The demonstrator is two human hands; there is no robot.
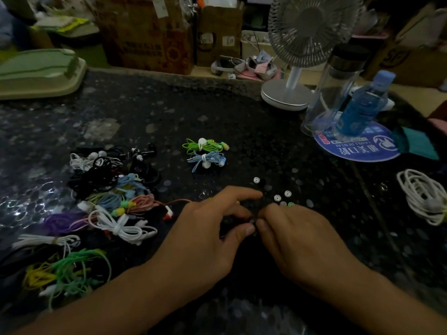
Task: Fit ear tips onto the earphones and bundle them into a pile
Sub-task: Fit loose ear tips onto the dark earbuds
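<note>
In the head view, both hands met low over the dark speckled table [169, 112]. The left hand [205, 235] had its forefinger stretched out and its thumb drawn in toward the right hand; the right hand [292, 238] had its fingers curled, thumb tip almost touching the left thumb. Something small and dark sat pinched between the two thumbs, too dim to name; it may have been an earbud, but I could not tell.

Loose white ear tips [277, 197] lay on the table just beyond the right hand's knuckles, with one more [256, 180] a little further off and a green tip [291, 204] right at the knuckles.

Two tied earphone bundles lay side by side past the hands: a green bundle [205, 145] and, just nearer, a blue bundle [206, 160]. To the left sprawled a tangled heap [111, 189] of earphones in black, white, blue, pink, purple, green and yellow.

At the right edge lay a coiled white cable [423, 197]. Further back stood a fan [287, 93], a clear bottle [331, 93] and a blue bottle [362, 107] on a round blue mat [362, 151].
</note>
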